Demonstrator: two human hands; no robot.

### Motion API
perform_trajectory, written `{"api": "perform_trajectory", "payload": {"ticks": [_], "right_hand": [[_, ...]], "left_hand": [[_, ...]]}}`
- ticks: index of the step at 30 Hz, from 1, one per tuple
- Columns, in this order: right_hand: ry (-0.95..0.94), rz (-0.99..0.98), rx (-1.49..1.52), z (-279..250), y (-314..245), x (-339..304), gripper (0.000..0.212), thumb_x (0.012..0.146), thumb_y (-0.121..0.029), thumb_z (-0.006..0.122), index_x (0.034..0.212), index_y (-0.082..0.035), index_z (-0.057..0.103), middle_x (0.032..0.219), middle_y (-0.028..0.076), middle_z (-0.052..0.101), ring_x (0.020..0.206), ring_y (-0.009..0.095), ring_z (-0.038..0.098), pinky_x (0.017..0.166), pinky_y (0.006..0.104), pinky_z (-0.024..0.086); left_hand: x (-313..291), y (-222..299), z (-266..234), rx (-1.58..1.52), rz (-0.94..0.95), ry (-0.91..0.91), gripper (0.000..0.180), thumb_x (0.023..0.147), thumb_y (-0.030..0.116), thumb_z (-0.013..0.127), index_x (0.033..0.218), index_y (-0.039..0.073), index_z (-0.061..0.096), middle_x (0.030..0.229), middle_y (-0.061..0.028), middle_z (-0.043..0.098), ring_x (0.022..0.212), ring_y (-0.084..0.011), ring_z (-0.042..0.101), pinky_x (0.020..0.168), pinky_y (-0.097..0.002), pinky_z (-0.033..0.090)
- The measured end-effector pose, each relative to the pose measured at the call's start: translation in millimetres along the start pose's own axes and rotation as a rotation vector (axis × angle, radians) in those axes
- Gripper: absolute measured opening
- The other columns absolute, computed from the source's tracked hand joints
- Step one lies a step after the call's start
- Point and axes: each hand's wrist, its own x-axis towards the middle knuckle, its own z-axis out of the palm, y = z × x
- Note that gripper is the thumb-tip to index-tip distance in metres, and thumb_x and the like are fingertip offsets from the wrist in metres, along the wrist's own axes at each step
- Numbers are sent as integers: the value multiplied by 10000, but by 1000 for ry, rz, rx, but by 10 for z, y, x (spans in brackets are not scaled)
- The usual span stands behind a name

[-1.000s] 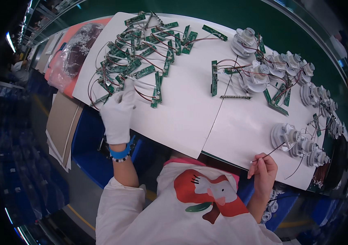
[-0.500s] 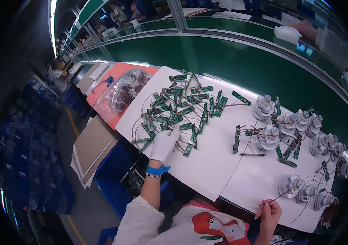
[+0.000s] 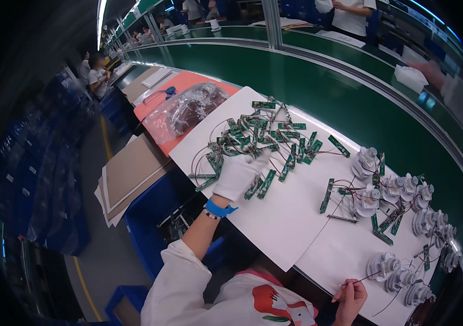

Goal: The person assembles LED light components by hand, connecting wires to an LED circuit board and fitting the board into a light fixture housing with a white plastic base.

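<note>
My left hand (image 3: 240, 176), in a white glove, reaches over the near edge of a tangled pile of green circuit boards (image 3: 265, 185) with thin brown wires. Its fingertips are among the boards, slightly blurred, and what they grip, if anything, is hidden. At the lower right my bare right hand (image 3: 351, 296) pinches the end of a thin dark wire (image 3: 370, 276). That wire runs up to a white round plastic part (image 3: 382, 265) on the table, beside two similar white parts (image 3: 401, 279).
More white round parts (image 3: 367, 201), some wired to boards, stand along the right of the white tabletop (image 3: 275, 233). A clear bag of small white connectors (image 3: 196, 111) lies on an orange sheet at the far left. Blue bins (image 3: 147, 217) stand below, and a green conveyor (image 3: 323, 89) runs behind.
The view has shifted, so the table appears farther right. My left hand has moved slightly forward into the circuit boards. My right hand keeps its pinch on the wire.
</note>
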Motion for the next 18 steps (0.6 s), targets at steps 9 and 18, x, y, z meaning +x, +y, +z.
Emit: {"api": "perform_trajectory", "payload": {"ticks": [9,18], "right_hand": [[3,-9,54,-37,54,27,147,843,-48,532,960,41,544,715,85,573,506,110,512,437,232,435],[-16,-74,4,-65,116,93,97,851,-36,473,855,47,522,695,80,525,428,111,471,359,231,411]], "left_hand": [[-108,135,-123,26,130,65,492,806,437,576,523,38,518,448,-9,481,366,-47,425,344,-188,323],[-427,433,-40,-420,-3,39,439,827,411,559,614,27,555,498,-3,504,425,-39,478,401,-159,377]]}}
